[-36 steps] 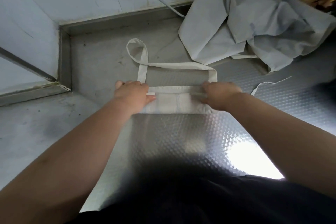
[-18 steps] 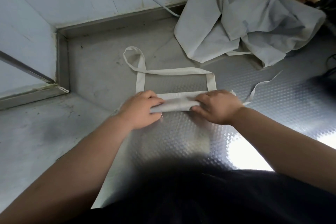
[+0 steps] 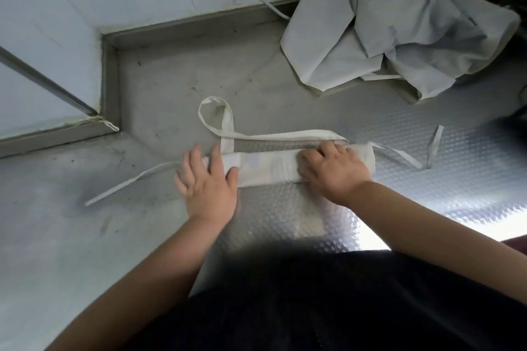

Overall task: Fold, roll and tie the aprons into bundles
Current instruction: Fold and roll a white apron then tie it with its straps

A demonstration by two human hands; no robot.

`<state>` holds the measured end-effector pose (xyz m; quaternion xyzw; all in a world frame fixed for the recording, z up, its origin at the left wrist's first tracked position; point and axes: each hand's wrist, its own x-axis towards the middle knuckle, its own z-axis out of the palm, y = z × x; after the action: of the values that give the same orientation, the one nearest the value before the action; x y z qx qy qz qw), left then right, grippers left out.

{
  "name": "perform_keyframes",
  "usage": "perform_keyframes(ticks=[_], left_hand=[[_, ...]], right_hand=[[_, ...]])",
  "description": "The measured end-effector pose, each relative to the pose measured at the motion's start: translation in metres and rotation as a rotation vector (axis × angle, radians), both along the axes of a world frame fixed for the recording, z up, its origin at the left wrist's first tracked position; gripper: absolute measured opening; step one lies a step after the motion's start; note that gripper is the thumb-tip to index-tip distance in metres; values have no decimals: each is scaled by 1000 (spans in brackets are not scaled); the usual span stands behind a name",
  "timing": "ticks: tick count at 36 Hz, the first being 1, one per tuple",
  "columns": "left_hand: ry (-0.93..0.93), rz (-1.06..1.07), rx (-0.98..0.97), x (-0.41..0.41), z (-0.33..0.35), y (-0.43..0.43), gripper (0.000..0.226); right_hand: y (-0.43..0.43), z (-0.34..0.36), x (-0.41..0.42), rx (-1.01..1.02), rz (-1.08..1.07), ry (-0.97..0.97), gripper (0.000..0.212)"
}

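Unrolling is the main risk: nothing binds the rolled apron point(image 3: 268, 167) yet, so it could spring loose if either hand lifts before a tie goes round it. The left hand point(image 3: 206, 182) lies flat with fingers spread, pressing the left end. The right hand point(image 3: 333, 171) curls its fingers over the right part. The pale cream roll lies across the middle of the metal table point(image 3: 285, 222). Its neck strap point(image 3: 228, 125) loops on the far side, and the left tie point(image 3: 134, 182) and right tie point(image 3: 405, 157) trail outward.
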<state>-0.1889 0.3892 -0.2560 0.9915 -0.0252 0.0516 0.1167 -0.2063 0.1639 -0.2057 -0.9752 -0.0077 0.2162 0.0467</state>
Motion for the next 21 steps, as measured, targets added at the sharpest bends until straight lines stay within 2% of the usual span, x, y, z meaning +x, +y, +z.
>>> perform_keyframes(ticks=[5,9,13,15,16,19,21], left_hand=[[203,644,-448,-19,22,-11,87],[264,918,-917,-14,34,-29,85],[282,1186,-1180,7,35,-28,89],[349,1182,-1353,11,34,-29,82],[361,1140,-1359,8,32,-31,75],[174,950,-1182,-6,29,-37,49],[29,753,-980,-14,28,-40,42]], right_hand=[[8,-3,-1,-32,-29,0,47],[13,-7,0,-5,-6,-5,48],[15,-10,-2,8,-4,-14,46],[16,-12,-2,20,-18,-26,45],[16,-13,-2,22,-20,-30,45],[16,-14,-3,13,-14,-46,44],[16,-17,-4,8,-1,-60,44]])
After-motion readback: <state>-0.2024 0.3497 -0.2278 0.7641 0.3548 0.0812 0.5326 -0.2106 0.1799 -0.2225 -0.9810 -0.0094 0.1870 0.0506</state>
